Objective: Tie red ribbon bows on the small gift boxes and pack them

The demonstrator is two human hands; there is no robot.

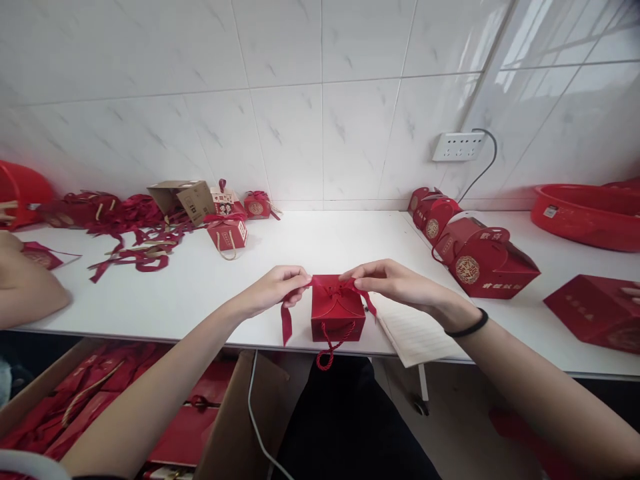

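Observation:
A small red box stands near the front edge of the white table, a twisted red cord handle hanging from its front. Red ribbon crosses the box top, where it is looped or knotted at the middle. On the left of the box, my left hand is closed, pinching the ribbon, with a loose end hanging below it. At the box's right top edge, my right hand pinches the ribbon's other side, and a short tail drops beneath the fingers.
A notebook lies right of the box. Red gift boxes line the right side before a red basin. Ribbons, a cardboard box and small boxes sit back left. Other people's arms show at both sides.

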